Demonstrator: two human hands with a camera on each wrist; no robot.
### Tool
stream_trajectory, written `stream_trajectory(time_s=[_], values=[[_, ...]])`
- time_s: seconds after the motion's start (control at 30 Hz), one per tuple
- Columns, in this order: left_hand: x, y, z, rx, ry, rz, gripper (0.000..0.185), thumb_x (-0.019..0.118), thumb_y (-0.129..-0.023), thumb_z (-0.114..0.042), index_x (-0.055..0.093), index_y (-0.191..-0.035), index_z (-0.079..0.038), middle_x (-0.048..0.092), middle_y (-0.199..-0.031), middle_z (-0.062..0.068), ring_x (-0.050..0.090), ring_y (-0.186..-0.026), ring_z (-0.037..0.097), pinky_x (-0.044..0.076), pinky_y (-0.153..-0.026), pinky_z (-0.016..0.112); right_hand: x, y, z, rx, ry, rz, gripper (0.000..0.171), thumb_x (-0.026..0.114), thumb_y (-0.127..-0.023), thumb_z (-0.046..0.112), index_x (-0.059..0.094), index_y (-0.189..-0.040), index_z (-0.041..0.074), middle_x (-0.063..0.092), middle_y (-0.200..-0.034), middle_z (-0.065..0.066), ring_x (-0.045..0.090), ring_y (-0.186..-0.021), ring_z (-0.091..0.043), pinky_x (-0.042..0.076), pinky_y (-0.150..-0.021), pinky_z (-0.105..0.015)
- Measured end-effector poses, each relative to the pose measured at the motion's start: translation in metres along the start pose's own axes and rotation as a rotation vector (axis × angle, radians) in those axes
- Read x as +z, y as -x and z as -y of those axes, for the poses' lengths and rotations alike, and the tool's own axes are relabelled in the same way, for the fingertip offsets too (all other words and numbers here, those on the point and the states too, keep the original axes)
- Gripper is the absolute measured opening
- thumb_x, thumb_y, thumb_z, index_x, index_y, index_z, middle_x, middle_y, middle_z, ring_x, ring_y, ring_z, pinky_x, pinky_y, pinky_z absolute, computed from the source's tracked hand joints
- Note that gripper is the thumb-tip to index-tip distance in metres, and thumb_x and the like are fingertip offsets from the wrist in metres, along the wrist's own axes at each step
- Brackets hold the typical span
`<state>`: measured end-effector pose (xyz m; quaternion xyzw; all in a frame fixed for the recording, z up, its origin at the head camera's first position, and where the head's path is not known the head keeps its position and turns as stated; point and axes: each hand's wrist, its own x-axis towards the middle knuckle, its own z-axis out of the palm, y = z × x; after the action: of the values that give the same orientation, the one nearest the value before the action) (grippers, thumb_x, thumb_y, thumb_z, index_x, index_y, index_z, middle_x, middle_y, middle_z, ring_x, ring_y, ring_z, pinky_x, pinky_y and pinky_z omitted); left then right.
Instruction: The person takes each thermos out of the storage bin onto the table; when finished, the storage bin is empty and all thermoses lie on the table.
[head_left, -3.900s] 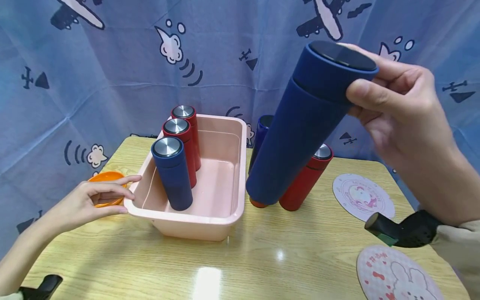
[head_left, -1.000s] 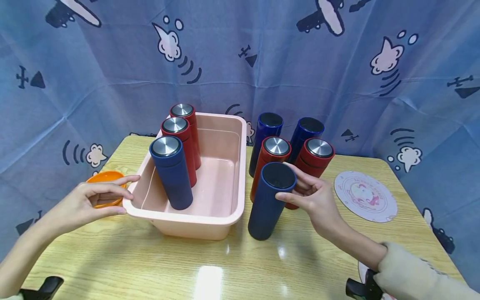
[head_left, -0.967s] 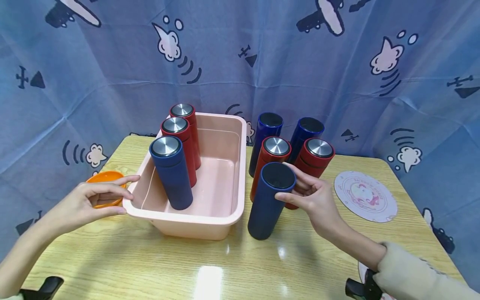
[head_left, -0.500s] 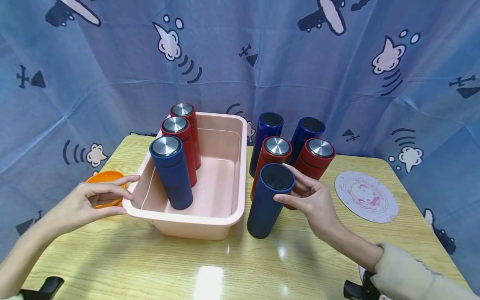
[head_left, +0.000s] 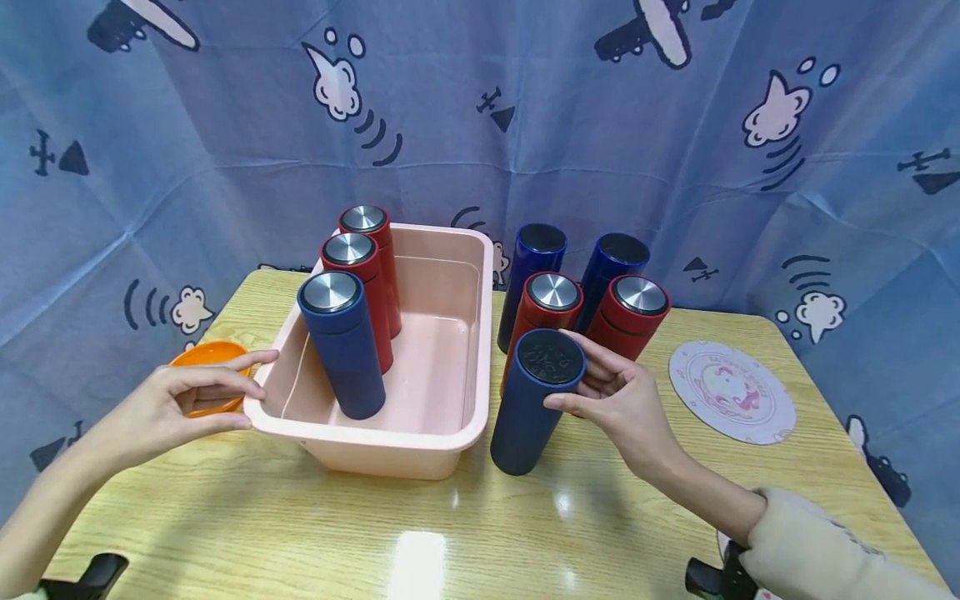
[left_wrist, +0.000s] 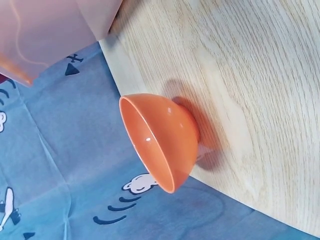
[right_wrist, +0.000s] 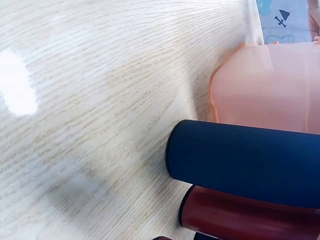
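Tabletop (head_left: 615, 517): held blue bottle (head_left: 527, 417) upright.

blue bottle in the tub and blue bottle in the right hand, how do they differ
The tub bottle has a silver top; the held bottle has a black one. The tub bottle stands inside the tub; the held bottle is outside it, gripped near its top by the right hand. Both have blue, round bodies.

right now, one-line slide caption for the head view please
Head view: left hand touching the rim of a pink tub, right hand gripping a black-topped blue flask beside it.
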<state>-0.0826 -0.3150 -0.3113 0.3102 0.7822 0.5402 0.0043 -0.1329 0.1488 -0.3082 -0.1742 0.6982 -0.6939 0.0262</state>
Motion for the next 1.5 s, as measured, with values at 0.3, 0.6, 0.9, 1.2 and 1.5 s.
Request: stream_trajectory(time_s=[0.3, 0.6, 0.9, 1.2, 1.5], values=[[0.0, 0.0, -0.002, -0.016, -0.036, -0.005, 0.037, 0.067, -0.075, 0.022, 0.065, -0.107, 0.004, 0.051, -0.14, 0.003, 0.046, -0.129, 0.007, 0.05, -0.09, 0.021, -0.002, 0.0, 0.0, 0.013, -0.046, 0.028, 0.069, 0.075, -0.074, -0.012, 0.05, -0.137, 0.001, 0.067, -0.119, 0.0, 0.065, -0.106, -0.016, 0.054, -0.085, -0.03], [0.0, -0.001, -0.003, -0.025, -0.075, -0.008, 0.037, 0.068, -0.074, 0.021, 0.066, -0.106, 0.003, 0.052, -0.14, 0.003, 0.047, -0.128, 0.007, 0.051, -0.088, 0.021, -0.011, 0.004, 0.007, 0.043, -0.102, 0.034, 0.067, 0.071, -0.079, -0.013, 0.047, -0.14, 0.001, 0.062, -0.128, 0.004, 0.058, -0.116, -0.011, 0.049, -0.091, -0.027], [0.0, -0.001, -0.001, -0.016, -0.051, -0.002, 0.037, 0.067, -0.075, 0.022, 0.065, -0.107, 0.004, 0.051, -0.141, 0.004, 0.045, -0.13, 0.008, 0.05, -0.089, 0.019, -0.025, 0.007, 0.027, -0.027, -0.209, 0.006, 0.053, 0.058, -0.089, -0.014, 0.05, -0.138, 0.002, 0.062, -0.127, -0.002, 0.056, -0.12, -0.014, 0.045, -0.098, -0.025], [0.0, -0.001, 0.0, 0.007, -0.02, 0.001, 0.039, 0.066, -0.074, 0.024, 0.065, -0.108, 0.005, 0.05, -0.141, 0.006, 0.042, -0.132, 0.009, 0.049, -0.091, 0.019, -0.028, 0.011, 0.062, -0.053, -0.293, -0.076, 0.049, 0.054, -0.09, -0.015, 0.051, -0.137, 0.001, 0.062, -0.127, -0.008, 0.057, -0.119, -0.016, 0.045, -0.098, -0.024], [0.001, 0.0, 0.001, 0.011, -0.044, -0.009, 0.039, 0.067, -0.073, 0.024, 0.065, -0.108, 0.005, 0.051, -0.141, 0.004, 0.045, -0.13, 0.008, 0.049, -0.09, 0.018, -0.008, -0.002, 0.093, 0.01, -0.203, -0.019, 0.05, 0.061, -0.091, -0.006, 0.051, -0.138, 0.005, 0.061, -0.129, -0.004, 0.056, -0.12, -0.017, 0.045, -0.099, -0.021]])
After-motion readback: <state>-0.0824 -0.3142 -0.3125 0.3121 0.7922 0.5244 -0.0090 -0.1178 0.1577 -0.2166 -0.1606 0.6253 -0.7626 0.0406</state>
